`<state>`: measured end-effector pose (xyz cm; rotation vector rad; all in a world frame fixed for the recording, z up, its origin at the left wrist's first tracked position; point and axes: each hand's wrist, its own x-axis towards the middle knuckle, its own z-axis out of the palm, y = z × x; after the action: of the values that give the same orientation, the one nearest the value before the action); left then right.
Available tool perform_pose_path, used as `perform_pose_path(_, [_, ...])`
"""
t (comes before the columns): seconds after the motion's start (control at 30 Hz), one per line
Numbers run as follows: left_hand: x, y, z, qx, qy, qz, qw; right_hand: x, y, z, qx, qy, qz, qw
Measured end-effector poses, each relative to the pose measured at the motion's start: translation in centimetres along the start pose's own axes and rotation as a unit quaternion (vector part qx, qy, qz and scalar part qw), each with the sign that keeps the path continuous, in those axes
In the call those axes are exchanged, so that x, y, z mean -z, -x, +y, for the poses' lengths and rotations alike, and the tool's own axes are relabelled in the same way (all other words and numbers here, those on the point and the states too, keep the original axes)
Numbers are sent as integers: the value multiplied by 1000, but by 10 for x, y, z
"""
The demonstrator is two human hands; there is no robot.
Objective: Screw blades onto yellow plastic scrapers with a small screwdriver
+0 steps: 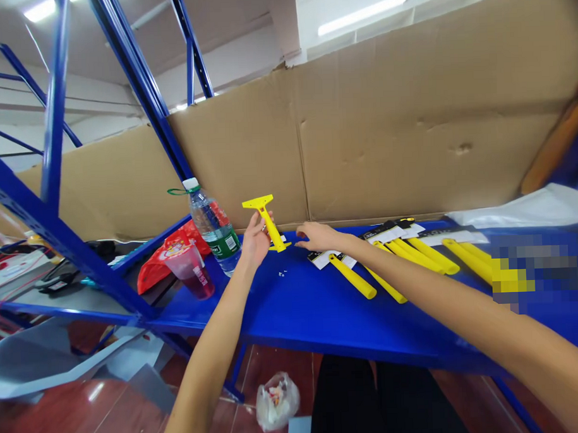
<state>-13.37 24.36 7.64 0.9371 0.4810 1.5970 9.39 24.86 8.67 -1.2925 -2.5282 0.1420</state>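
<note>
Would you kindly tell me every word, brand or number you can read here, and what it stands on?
No text is clearly readable.
Green label on the bottle: lettering too small.
Pink cup: white markings too blurred.
Red bag: print too blurred.
Black-and-white cards: print too small.
Yellow tool: none readable.

1 bottle (214, 232) (white-capped), 1 cup (191, 270), cardboard (385, 137)

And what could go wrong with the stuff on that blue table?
The left hand might bump the water bottle close beside it. If that tipped, the pinkish cup next to it could get knocked too. The yellow scraper might slip, since only the left hand holds it.
</note>
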Motion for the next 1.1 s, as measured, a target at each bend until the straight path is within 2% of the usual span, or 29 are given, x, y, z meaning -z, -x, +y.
perform_pose_path(0.13, [5, 4, 1, -16, -5, 14, 1000, -25, -58, -8, -5, -32, -68, 997])
perform_pose_path(0.3, [7, 7, 2, -9, -4, 15, 1000, -48, -83, -11, -2, -68, -85, 994])
perform_pose_path(0.47, [8, 4, 5, -16, 17, 22, 1000, -50, -74, -4, -4, -94, -55, 994])
perform_pose_path(0.67, [9, 5, 4, -11, 22, 39, 999, -28, -46, 24, -41, -139, 16, 989])
perform_pose_path(0.9, [6, 8, -1, -6, -17, 23, 1000, -16, -27, 55, -117, -155, -11, 981])
perform_pose_path(1.0, [5, 8, -1, -5, -18, 21, 1000, -17, -29, 55, -107, -137, -25, 985])
perform_pose_path(1.1, [5, 9, 1, -3, 0, 18, 1000, -20, -34, 52, -85, -123, -74, 986])
